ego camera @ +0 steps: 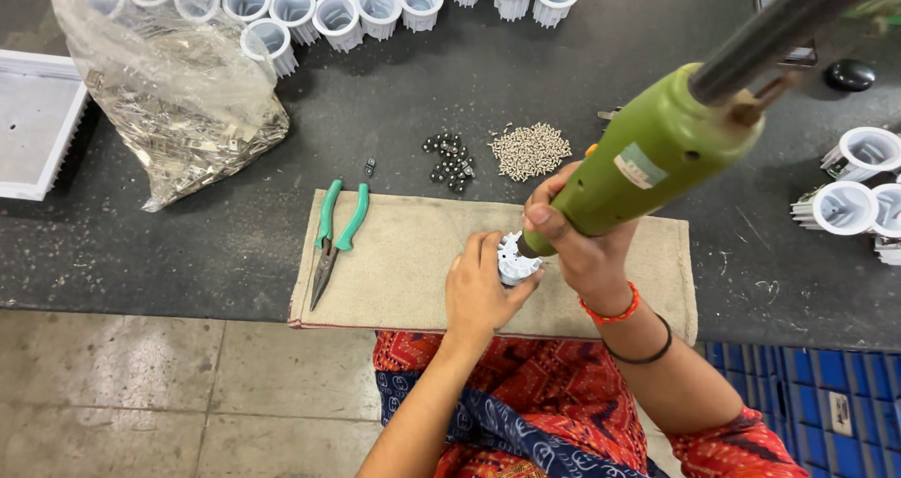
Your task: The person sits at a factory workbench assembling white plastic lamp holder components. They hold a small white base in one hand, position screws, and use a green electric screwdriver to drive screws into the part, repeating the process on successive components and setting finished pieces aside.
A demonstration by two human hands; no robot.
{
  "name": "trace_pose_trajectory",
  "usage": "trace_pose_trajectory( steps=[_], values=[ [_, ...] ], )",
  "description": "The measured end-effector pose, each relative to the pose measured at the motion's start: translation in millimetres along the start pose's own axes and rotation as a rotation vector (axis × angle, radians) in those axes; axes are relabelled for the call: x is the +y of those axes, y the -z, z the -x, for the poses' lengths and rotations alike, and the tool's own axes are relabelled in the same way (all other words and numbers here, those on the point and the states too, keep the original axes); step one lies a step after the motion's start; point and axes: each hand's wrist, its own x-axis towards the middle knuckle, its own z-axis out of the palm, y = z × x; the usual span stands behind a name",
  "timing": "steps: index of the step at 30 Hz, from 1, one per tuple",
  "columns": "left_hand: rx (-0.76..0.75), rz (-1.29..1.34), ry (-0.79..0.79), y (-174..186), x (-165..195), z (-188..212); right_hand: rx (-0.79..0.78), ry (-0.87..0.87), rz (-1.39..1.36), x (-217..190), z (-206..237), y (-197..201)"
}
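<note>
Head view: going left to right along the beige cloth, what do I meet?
Green-handled pliers → left hand → white finned part → right hand gripping the green power screwdriver.

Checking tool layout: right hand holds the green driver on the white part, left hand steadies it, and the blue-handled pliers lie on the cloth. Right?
Not quite. In the head view the pliers on the cloth have green handles, not blue. The right hand does hold the green driver on the white part, steadied by the left hand.
</note>
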Motion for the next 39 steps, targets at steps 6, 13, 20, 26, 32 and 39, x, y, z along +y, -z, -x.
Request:
trace_pose_trajectory(
  steps=[6,13,20,26,32,39],
  values=[
    [0.010,-0.012,-0.009,-0.7,-1.0,-1.4,-0.022,-0.024,-0.058,1.2,0.0,2.9],
    [0.005,-0.012,0.001,-4.2,-2.7,0.1,-0.037,-0.015,-0.006,6.9,-0.6,2.1],
    [-0.272,0.261,-0.034,13.1,-33.8,-7.0,-0.075,-0.068,0.049,4.8,-4.7,4.0],
    [-0.125,0.035,0.005,41.1,-76.6,-62.0,-0.096,-0.113,0.026,-18.6,-11.9,12.8],
    [-0.026,-0.165,-0.013,50.7,-75.9,-115.6,-0.068,-0.063,-0.085,-42.2,-13.8,24.1],
    [-0.058,-0.336,0.042,42.8,-65.8,-120.7,-0.050,-0.073,0.059,-55.6,-12.3,41.4]
  ],
)
